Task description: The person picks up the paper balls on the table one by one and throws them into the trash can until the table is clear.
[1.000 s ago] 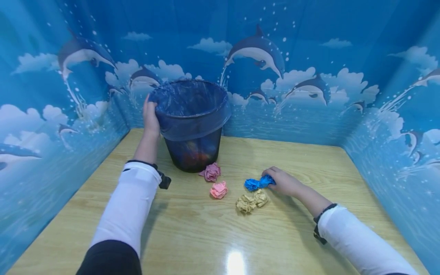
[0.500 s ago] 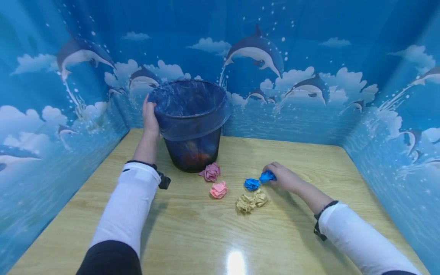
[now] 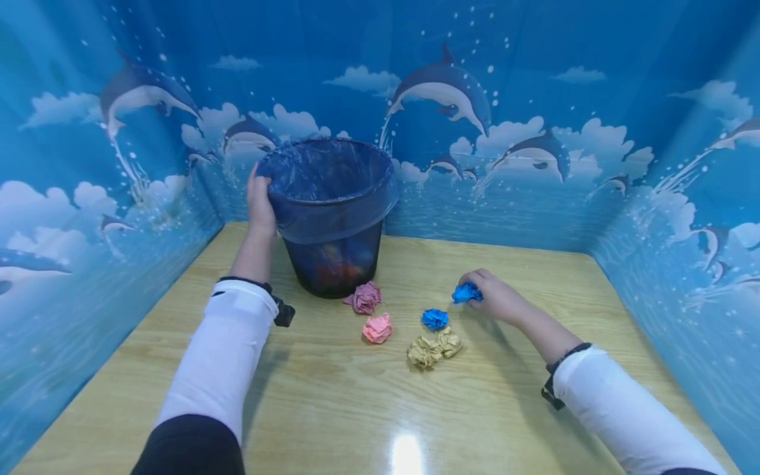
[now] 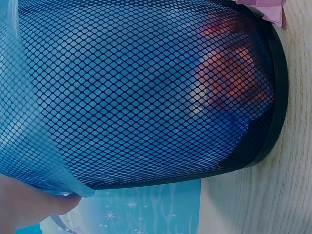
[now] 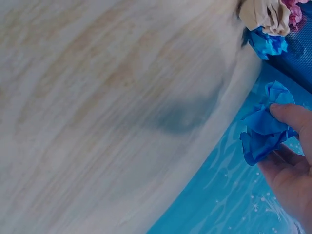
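My left hand (image 3: 261, 202) grips the left rim of a black mesh wastebasket (image 3: 335, 264) lined with a blue plastic bag (image 3: 332, 221). Through the mesh in the left wrist view, reddish crumpled stuff (image 4: 229, 73) shows near the bottom. My right hand (image 3: 497, 298) pinches a blue crumpled paper ball (image 3: 466, 292) between thumb and fingers, over the table to the right of the basket. The right wrist view shows that same blue ball (image 5: 268, 124) at the fingertips. Another blue paper ball (image 3: 435, 319) lies on the table just left of this hand.
Two tan paper balls (image 3: 435, 348) lie side by side in front of the blue one. A mauve ball (image 3: 365, 297) rests at the basket's foot, with a pink ball (image 3: 377, 328) close by. Dolphin-printed curtains (image 3: 505, 198) enclose the wooden table (image 3: 332, 409) at back and sides.
My right hand has lifted one blue paper ball away from the other and moved it slightly back and to the right. My left hand stays on the basket rim.
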`<control>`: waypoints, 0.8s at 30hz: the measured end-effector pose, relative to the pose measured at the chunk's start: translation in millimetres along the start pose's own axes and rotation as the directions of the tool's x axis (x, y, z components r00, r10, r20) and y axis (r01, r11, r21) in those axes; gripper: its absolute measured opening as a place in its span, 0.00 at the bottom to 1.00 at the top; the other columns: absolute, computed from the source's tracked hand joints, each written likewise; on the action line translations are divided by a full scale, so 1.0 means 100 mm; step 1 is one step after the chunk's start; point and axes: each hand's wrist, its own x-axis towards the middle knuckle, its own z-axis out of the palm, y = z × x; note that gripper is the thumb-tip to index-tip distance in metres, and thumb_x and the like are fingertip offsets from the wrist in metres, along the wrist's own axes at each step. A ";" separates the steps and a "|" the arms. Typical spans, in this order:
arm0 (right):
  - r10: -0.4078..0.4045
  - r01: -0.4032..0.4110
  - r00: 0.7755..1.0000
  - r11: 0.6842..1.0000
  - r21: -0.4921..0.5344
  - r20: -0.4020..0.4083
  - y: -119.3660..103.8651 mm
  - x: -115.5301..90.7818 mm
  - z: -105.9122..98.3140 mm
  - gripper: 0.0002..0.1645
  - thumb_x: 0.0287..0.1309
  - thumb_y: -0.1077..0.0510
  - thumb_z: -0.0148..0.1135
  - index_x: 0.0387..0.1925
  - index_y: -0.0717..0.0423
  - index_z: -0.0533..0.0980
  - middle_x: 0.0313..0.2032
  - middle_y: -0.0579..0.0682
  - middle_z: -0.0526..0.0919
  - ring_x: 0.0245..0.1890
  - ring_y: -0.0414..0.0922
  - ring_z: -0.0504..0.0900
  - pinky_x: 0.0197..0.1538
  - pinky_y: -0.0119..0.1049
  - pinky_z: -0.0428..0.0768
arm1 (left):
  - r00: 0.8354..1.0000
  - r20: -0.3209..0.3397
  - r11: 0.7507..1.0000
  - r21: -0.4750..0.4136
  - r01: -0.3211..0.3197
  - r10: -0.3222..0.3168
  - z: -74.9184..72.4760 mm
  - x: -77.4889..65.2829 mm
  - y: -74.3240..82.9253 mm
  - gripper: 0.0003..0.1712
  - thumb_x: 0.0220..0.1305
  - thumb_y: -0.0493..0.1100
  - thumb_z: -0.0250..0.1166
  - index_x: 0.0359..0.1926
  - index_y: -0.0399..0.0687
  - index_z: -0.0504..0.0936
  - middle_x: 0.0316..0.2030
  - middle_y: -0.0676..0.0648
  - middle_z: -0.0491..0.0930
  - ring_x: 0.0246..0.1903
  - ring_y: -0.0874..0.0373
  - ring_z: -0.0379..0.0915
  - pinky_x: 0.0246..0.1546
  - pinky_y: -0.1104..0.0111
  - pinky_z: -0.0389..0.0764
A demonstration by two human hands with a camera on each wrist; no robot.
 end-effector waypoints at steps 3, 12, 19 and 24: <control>0.005 -0.005 1.000 1.000 -0.003 -0.007 0.00 0.01 -0.05 0.23 0.56 0.67 0.65 0.54 0.63 0.72 0.52 0.68 0.73 0.51 0.63 0.77 0.53 0.57 0.76 | 1.000 -0.001 1.000 -0.008 0.000 0.000 0.00 0.00 0.00 0.36 0.69 0.53 0.39 0.77 0.65 0.46 0.77 0.57 0.41 0.75 0.60 0.36 0.74 0.63 0.43; -0.012 0.011 0.999 1.000 -0.009 -0.036 0.01 0.09 -0.18 0.22 0.58 0.66 0.63 0.54 0.64 0.71 0.52 0.69 0.73 0.51 0.63 0.76 0.51 0.56 0.76 | 1.000 -0.001 1.000 -0.011 -0.001 0.001 0.01 0.00 0.00 0.36 0.69 0.53 0.39 0.77 0.65 0.46 0.77 0.57 0.40 0.75 0.60 0.35 0.74 0.64 0.43; -0.016 0.015 0.999 1.000 -0.020 -0.050 -0.02 0.14 -0.29 0.22 0.59 0.66 0.62 0.55 0.65 0.70 0.53 0.70 0.72 0.51 0.64 0.76 0.52 0.56 0.76 | 1.000 -0.003 1.000 -0.014 0.002 -0.002 0.01 0.00 0.01 0.36 0.69 0.53 0.39 0.77 0.65 0.46 0.77 0.57 0.40 0.75 0.60 0.35 0.74 0.63 0.43; -0.033 0.031 0.998 0.999 -0.032 -0.061 -0.04 0.20 -0.39 0.22 0.60 0.66 0.61 0.56 0.65 0.70 0.51 0.70 0.72 0.49 0.63 0.76 0.49 0.56 0.76 | 1.000 -0.003 1.000 -0.019 0.006 -0.006 0.00 0.00 0.01 0.35 0.69 0.54 0.39 0.76 0.67 0.46 0.77 0.57 0.39 0.75 0.60 0.34 0.74 0.63 0.42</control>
